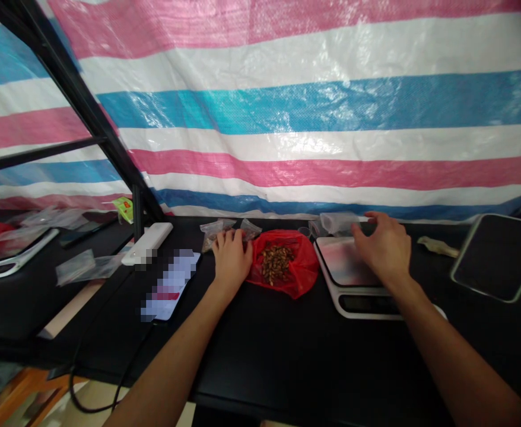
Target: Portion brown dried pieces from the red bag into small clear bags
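Observation:
My left hand (232, 258) rests on the black table, its fingers stretched forward at the small clear zip bags (213, 232); one of these bags holds brownish bits. Right beside its thumb lies a spread red plastic bag (302, 279) with a heap of small brown-yellow dried pieces (277, 263) on it. Over the right part of a white kitchen scale (332, 261) with a shiny top hovers my right hand (386, 246), thumb and fingers apart. Nothing shows between its fingers. Clear plastic bags (343, 223) lie behind the scale.
A phone (171, 287) and a white power strip (151, 243) with a black cable sit at left. Empty clear bags (82, 267) lie farther left. On the right are a dark-screened tablet-like device (498, 258) and a crumpled pale scrap (437, 246). Striped sheeting (309, 107) hangs behind.

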Motion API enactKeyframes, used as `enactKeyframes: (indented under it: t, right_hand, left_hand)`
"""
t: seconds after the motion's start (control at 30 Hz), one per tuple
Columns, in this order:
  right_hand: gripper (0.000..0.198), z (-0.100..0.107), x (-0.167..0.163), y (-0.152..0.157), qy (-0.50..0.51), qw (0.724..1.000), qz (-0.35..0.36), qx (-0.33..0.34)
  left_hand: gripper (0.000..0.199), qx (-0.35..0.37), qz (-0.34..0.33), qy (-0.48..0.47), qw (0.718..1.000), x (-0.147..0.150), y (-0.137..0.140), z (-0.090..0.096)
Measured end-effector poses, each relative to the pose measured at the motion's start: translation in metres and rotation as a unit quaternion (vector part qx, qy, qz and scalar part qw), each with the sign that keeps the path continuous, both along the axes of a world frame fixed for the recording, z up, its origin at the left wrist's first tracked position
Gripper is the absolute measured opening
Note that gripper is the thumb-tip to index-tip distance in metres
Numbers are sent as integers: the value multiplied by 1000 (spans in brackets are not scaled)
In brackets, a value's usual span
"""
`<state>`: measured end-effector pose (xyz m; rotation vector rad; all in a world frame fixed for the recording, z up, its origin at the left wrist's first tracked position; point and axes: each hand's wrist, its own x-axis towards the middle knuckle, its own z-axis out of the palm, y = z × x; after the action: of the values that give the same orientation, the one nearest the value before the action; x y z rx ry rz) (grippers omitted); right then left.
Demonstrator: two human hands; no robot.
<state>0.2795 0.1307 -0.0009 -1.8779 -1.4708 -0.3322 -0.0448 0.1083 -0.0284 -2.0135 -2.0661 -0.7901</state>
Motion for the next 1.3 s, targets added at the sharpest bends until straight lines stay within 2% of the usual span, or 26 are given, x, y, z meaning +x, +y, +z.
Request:
enactKeyframes:
  t: [0.1,0.17,0.27,0.33,0.4,0.47,0.53,0.6,0.7,0.77,0.87,0.97,1.13,1.2,1.3]
  right_hand:
    - [47,-2,-5,-1,-25,999,6,20]
    - [44,0,-12,-3,-35,998,32,50]
    - [34,8,-27,-8,-45,986,123,102]
    - [27,13,-40,-14,-50,970,210,109]
    - [22,17,-53,-22,-56,948,306,71]
    - [26,18,-63,-29,-67,924,377,10]
    - [39,15,-71,-34,-82,906,412,-44]
    - [42,10,-74,-37,-89,887,444,-85]
    - [49,5,-71,-35,-75,856,494,-131]
    - [48,6,-68,-33,-68,854,497,-137]
    - [42,14,-64,-33,-61,883,457,-87]
    - [37,24,-66,-37,-14,905,423,-38]
    - [23,25,-76,-40,54,905,417,-69]
    - [20,22,-81,-40,79,906,409,-78]
    - [19,22,-87,-41,148,893,414,-99]
  left_hand:
    - [10,23,-12,-50,998,-4,3,4]
    - [9,46,-45,-129,990,-7,7,5]
    - [14,97,-88,-258,957,-10,14,5]
    - [12,131,-88,-312,937,-10,16,6]
    - [10,158,-83,-339,924,-8,15,8]
    - [6,189,-83,-350,914,-6,11,12]
    - [3,231,-89,-356,901,-3,5,18]
    - [4,272,-107,-356,887,-1,-3,25]
    - [8,298,-162,-333,880,5,-14,31]
    - [9,285,-224,-322,875,10,-20,32]
    - [9,204,-328,-298,873,18,-25,30]
    - [9,121,-387,-299,864,25,-27,26]
    - [9,86,-375,-358,851,30,-23,21]
    - [10,107,-346,-341,867,30,-22,20]
    - [8,157,-267,-261,914,28,-22,21]
